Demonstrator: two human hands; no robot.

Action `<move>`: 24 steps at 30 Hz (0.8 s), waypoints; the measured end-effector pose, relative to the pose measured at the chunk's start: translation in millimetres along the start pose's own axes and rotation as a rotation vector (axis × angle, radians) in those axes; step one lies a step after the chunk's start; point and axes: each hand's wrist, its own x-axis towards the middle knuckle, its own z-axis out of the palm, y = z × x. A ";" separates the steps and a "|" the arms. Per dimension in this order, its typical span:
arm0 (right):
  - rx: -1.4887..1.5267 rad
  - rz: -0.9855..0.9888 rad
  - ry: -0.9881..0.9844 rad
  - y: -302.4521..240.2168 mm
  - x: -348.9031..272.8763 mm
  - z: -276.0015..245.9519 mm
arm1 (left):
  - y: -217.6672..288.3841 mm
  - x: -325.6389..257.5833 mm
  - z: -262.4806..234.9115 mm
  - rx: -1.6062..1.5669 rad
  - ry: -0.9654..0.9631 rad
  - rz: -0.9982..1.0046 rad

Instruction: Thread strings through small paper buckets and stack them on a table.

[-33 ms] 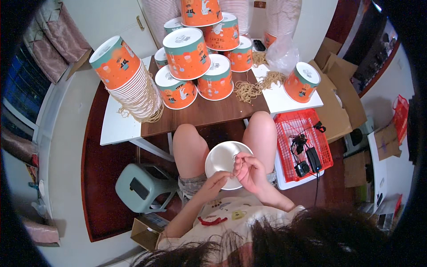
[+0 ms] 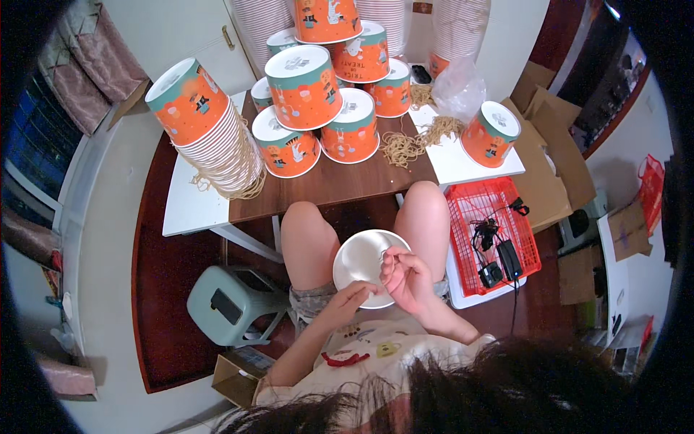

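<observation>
A white-lined paper tub (image 2: 354,253) rests in my lap between my thighs, its open mouth facing up. My left hand (image 2: 353,300) is over its near left rim, with thumb and fingers pinched together. My right hand (image 2: 408,278) is held over the tub's right side, palm turned up and fingers curled. Something thin and pale shows at its fingertips, too small to name. The two hands are close together, and whatever the left fingers pinch is hidden.
Orange-and-green paper tubs (image 2: 303,87) stand upside down in a pile on the table (image 2: 311,189). A nested stack (image 2: 195,108) at left is draped with tan cords (image 2: 246,181). More cords (image 2: 403,148) lie near a single tub (image 2: 491,134). A red basket (image 2: 463,217) holds cables; a stool (image 2: 210,286) stands left.
</observation>
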 end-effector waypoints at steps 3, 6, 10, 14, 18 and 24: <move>-0.017 -0.035 -0.004 -3.0 2.6 -4.0 | 0.8 -2.2 1.5 -0.110 -0.106 -0.083; -0.027 -0.047 0.019 -4.5 3.1 -8.2 | -1.8 -4.2 0.8 -0.057 -0.127 -0.123; -0.047 -0.067 0.012 -5.5 4.0 -10.9 | 1.1 -6.2 1.0 -0.070 -0.126 -0.198; -0.202 -0.108 0.015 -8.6 2.3 -7.8 | 10.3 -7.5 -1.1 0.045 -0.104 -0.245; -1.597 -0.409 -0.054 -20.9 -0.8 -7.3 | 25.2 -13.0 -9.8 0.582 0.053 -0.078; -2.078 -0.535 -0.220 -1.7 -10.1 -7.7 | 37.1 -22.6 -16.6 1.160 0.171 0.308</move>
